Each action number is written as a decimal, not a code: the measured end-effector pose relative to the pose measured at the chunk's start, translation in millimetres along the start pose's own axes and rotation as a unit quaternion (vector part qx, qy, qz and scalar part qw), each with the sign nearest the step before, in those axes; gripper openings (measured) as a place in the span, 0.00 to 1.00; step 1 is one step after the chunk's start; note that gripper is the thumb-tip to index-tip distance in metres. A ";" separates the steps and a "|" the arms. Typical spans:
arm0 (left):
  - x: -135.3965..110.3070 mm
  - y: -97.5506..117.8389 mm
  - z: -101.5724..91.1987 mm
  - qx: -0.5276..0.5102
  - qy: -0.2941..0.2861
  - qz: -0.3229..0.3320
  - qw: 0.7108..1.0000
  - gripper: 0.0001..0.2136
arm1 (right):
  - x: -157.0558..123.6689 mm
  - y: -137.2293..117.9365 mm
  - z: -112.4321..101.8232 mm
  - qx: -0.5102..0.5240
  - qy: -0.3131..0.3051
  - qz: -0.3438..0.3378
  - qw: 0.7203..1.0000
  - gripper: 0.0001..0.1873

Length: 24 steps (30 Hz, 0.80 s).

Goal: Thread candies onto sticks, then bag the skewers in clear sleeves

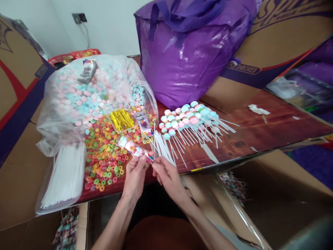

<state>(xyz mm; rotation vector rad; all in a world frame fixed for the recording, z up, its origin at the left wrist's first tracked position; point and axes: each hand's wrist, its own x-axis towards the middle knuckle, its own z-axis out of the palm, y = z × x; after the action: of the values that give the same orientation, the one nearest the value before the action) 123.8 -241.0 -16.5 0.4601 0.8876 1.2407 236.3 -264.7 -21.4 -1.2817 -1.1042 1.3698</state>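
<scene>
In front of me, my left hand (135, 173) pinches a candy skewer in a clear printed bag (136, 150). Pink, blue and white marshmallows show through the plastic. My right hand (166, 173) closes its fingertips at the near end of that bag; whether it also grips a tie there is hidden. Just beyond stands a clear tub of gold twist ties (121, 119), beside a stack of printed bags (143, 122). Loose ring candies (104, 156) lie to the left of my hands. To the right are loose white sticks (162, 146) and several marshmallow skewers (192, 119) in a pile.
A big clear bag of marshmallows (85, 93) carries another bag stack (87, 71). White sticks (63, 173) fill a plastic bag at the left edge. Behind stands a purple bag (187, 59). Cardboard boxes (291, 34) flank the table; an open box (273, 194) sits below right.
</scene>
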 end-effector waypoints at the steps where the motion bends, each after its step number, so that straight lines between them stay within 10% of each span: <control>1: -1.2 2.0 -0.9 0.001 0.001 0.010 1.000 0.11 | 2.4 -0.9 4.3 -0.001 0.002 -0.008 1.000 0.12; 7: -11.0 24.5 -19.4 -0.009 -0.055 0.042 0.998 0.11 | 23.9 -14.4 33.7 0.096 -0.065 0.084 0.990 0.21; 11: -10.1 41.3 -39.8 -0.049 0.002 0.122 0.991 0.08 | 49.3 -41.3 39.2 -0.134 -0.216 0.006 0.967 0.17; 14: -5.5 45.5 -49.8 -0.075 0.060 0.174 0.980 0.09 | 89.5 -65.3 45.6 -0.379 -0.091 -0.145 0.909 0.13; 17: -2.2 42.9 -53.6 -0.068 0.096 0.157 0.981 0.10 | 140.8 -80.7 62.2 -0.508 0.013 -0.159 0.846 0.10; 24: -0.3 35.4 -57.0 -0.077 0.110 0.116 0.984 0.11 | 198.1 -81.2 88.3 -0.620 -0.017 -0.083 0.780 0.13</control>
<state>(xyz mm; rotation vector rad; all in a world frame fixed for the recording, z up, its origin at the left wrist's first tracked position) 57.2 -239.7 -24.5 0.3128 0.9338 1.5846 146.9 -57.5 30.5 -1.9407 -2.2403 0.3779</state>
